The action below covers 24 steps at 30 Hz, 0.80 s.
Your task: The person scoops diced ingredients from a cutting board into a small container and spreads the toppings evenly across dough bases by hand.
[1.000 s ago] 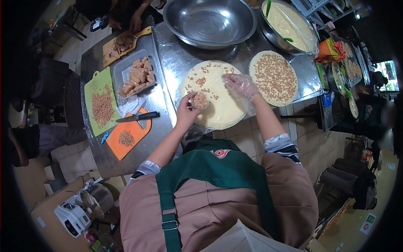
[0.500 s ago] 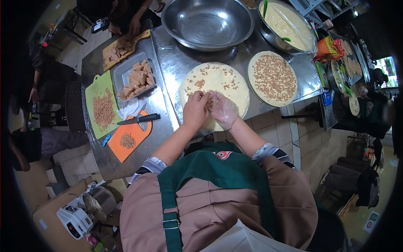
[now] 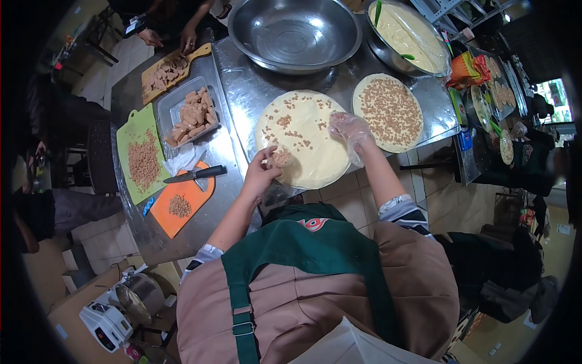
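A round, pale, cream-coloured base (image 3: 321, 151) lies at the table's front edge, with small brown chopped bits over its far and left parts. My bare left hand (image 3: 260, 174) is closed around a small clear cup (image 3: 281, 159) of such bits, above the base's near left edge. My right hand (image 3: 351, 134), in a clear plastic glove, hangs over the base's right side with its fingers drawn together. What lies between those fingertips is hidden. To the right sits a second round base (image 3: 388, 113), covered with bits.
At left are a green board (image 3: 143, 151) of chopped bits, an orange board (image 3: 182, 203) with a knife (image 3: 195, 174), and a plastic tub (image 3: 193, 118) of sausages. Behind stand a steel bowl (image 3: 295, 36) and a bowl of batter (image 3: 407, 36). A co-worker's hands (image 3: 188, 37) are near a wooden board (image 3: 176, 70).
My hands have parted. The gloved right hand has moved right and up over the base, and the left has moved left and down with the cup, which now shows clearly.
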Tool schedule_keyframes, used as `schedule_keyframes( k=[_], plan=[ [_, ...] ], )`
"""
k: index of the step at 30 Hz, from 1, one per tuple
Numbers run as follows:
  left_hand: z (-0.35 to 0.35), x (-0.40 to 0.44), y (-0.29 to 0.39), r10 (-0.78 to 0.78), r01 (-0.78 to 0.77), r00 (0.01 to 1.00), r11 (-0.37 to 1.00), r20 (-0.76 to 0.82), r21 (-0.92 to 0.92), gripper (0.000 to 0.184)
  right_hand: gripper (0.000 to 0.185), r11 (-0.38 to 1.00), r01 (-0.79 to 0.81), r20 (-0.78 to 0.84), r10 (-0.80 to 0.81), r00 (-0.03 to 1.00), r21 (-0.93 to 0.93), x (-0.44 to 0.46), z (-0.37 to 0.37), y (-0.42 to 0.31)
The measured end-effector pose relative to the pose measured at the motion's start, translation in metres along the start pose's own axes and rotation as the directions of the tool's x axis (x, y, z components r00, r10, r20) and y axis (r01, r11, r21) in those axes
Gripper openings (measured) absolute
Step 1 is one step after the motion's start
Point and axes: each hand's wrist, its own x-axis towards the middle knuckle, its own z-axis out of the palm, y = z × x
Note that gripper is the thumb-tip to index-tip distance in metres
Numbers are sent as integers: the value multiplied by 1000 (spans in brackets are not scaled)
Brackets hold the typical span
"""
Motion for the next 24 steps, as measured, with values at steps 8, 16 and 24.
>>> schedule_keyframes(
  k=[8, 16, 24],
  plan=[
    [-28, -29, 1, 99, -103, 993, 992, -63, -67, 58, 22, 562, 307, 146, -313, 938, -768, 60, 17, -32],
    [-38, -43, 4, 129, -132, 983, 991, -130, -16, 57, 23, 416, 258, 138, -297, 945, -872, 38, 26, -47],
    [-48, -51, 2, 115, -126, 980, 990, -159, -56, 56, 20, 701, 188, 112, -154, 982, -688, 46, 20, -12]
  ],
)
